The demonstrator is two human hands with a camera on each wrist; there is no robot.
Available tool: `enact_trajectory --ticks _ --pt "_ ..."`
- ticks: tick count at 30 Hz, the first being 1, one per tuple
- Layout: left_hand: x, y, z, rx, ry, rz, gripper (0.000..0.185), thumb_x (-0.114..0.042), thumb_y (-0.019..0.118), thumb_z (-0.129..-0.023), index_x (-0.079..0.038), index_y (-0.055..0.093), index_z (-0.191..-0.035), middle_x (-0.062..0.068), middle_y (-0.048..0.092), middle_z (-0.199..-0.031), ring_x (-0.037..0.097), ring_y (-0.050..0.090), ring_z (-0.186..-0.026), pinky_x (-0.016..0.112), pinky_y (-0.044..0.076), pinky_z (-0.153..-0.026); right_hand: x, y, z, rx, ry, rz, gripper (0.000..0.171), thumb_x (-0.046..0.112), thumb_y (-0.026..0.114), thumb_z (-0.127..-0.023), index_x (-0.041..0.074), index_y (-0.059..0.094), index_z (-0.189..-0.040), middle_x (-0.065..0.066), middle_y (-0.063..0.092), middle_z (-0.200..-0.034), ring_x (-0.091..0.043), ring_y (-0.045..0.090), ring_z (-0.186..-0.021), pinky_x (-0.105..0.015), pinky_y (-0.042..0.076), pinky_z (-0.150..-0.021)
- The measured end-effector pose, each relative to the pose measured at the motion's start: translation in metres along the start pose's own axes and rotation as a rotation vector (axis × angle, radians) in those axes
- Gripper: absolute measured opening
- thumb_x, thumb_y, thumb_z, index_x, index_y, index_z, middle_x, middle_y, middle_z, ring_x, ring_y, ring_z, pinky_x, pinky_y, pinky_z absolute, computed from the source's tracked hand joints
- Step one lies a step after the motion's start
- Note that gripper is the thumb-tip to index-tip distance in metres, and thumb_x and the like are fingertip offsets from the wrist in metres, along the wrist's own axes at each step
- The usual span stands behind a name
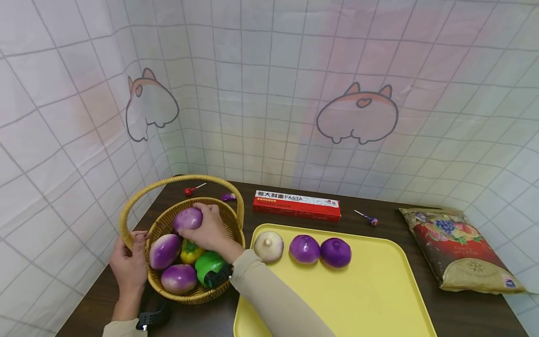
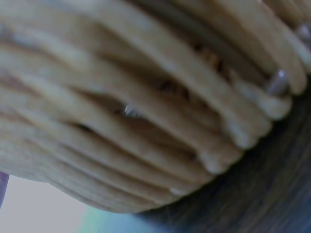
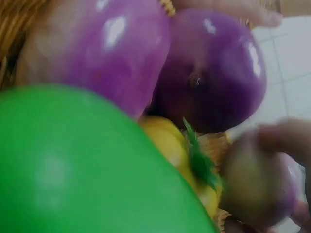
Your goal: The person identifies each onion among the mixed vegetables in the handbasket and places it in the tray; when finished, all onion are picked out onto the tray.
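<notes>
My left hand (image 1: 129,267) grips the wicker basket (image 1: 242,229) at its left rim, by the foot of the arched handle (image 1: 181,178). Inside the far part of the basket, my right hand (image 1: 209,230) holds a purple-and-white turnip (image 1: 188,218); the right wrist view shows this turnip (image 3: 250,182) between fingers and thumb. Two more turnips (image 1: 165,251) lie at the basket's left and front. Beside them are a yellow pepper (image 1: 191,252) and a green pepper (image 1: 209,263), partly covered by the right wrist. Only blurred basket weave (image 2: 121,107) fills most of the left wrist view.
Right of the basket lies a yellow tray (image 1: 358,299) with a whitish turnip (image 1: 269,246) and two purple ones (image 1: 304,249). Behind stand a pasta box (image 1: 296,206) and lollipops (image 1: 373,220), (image 1: 188,191). A printed bag (image 1: 461,248) lies at the right. Gridded cloth walls (image 1: 269,93) enclose the table.
</notes>
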State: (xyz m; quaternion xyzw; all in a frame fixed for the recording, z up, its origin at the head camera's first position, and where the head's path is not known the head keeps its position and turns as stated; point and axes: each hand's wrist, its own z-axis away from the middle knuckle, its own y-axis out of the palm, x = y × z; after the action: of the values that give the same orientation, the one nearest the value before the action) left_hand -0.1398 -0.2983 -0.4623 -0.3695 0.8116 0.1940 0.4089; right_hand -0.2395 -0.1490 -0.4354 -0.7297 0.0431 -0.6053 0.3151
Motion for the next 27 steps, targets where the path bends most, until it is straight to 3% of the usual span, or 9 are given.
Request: enact_trajectory --ticks 4,8,12,15,21,23,27 --pt "0.004 -0.002 -0.001 0.001 0.005 0.032 0.026 -0.008 0.058 -0.096 0.018 0.062 -0.099 -0.011 0.07 -0.086 0.001 0.065 -0.081 0.013 0.044 -0.071 0.006 -0.01 0.01 0.006 -0.065 0.01 0.071 0.037 0.08 -0.077 0.02 0.049 -0.139 -0.002 0.047 -0.132 -0.014 0.056 -0.104 -0.027 0.049 -0.084" --pt "0.021 -0.003 -0.003 -0.006 0.006 0.053 0.027 -0.01 0.059 -0.096 0.017 0.064 -0.099 -0.009 0.071 -0.086 0.004 0.066 -0.081 0.013 0.045 -0.071 0.01 -0.022 0.024 0.025 -0.144 0.011 0.072 0.036 0.08 -0.077 0.018 0.048 -0.139 -0.001 0.05 -0.133 -0.012 0.055 -0.108 -0.026 0.048 -0.086" --pt "0.036 -0.004 -0.006 -0.008 -0.003 0.035 0.025 -0.011 0.06 -0.095 0.013 0.066 -0.1 -0.011 0.071 -0.088 0.005 0.067 -0.083 0.014 0.045 -0.071 0.009 -0.032 0.043 0.043 -0.181 -0.016 0.079 0.035 0.085 -0.073 0.023 0.045 -0.141 -0.001 0.043 -0.131 -0.01 0.054 -0.104 -0.025 0.047 -0.089" --pt "0.039 -0.003 -0.006 -0.001 -0.003 0.025 0.024 -0.012 0.06 -0.095 0.01 0.068 -0.101 -0.014 0.07 -0.088 0.005 0.067 -0.084 0.014 0.044 -0.07 0.006 -0.039 0.058 0.048 -0.188 -0.028 0.084 0.033 0.086 -0.07 0.029 0.042 -0.142 -0.002 0.035 -0.13 -0.01 0.053 -0.101 -0.026 0.046 -0.089" --pt "0.014 0.002 -0.004 -0.004 0.006 0.036 0.025 -0.007 0.057 -0.095 0.017 0.063 -0.099 -0.013 0.07 -0.087 0.002 0.066 -0.081 0.013 0.044 -0.07 -0.006 -0.057 0.084 0.057 -0.207 -0.042 0.086 0.028 0.084 -0.07 0.036 0.04 -0.143 0.0 0.027 -0.13 -0.013 0.05 -0.105 -0.028 0.047 -0.09" --pt "0.004 0.003 -0.002 -0.007 0.012 0.039 0.026 -0.007 0.057 -0.095 0.019 0.062 -0.099 -0.012 0.07 -0.086 0.0 0.065 -0.081 0.013 0.044 -0.07 -0.012 -0.063 0.091 0.067 -0.214 -0.07 0.082 0.032 0.084 -0.071 0.036 0.042 -0.141 0.002 0.03 -0.129 -0.013 0.05 -0.107 -0.028 0.047 -0.089" --pt "0.003 0.002 0.0 -0.006 0.001 0.039 0.027 -0.007 0.057 -0.095 0.019 0.061 -0.099 -0.016 0.069 -0.086 0.0 0.065 -0.081 0.013 0.044 -0.07 -0.024 -0.074 0.106 0.072 -0.229 -0.093 0.076 0.043 0.084 -0.072 0.035 0.046 -0.137 0.007 0.041 -0.126 -0.011 0.051 -0.108 -0.03 0.048 -0.089"
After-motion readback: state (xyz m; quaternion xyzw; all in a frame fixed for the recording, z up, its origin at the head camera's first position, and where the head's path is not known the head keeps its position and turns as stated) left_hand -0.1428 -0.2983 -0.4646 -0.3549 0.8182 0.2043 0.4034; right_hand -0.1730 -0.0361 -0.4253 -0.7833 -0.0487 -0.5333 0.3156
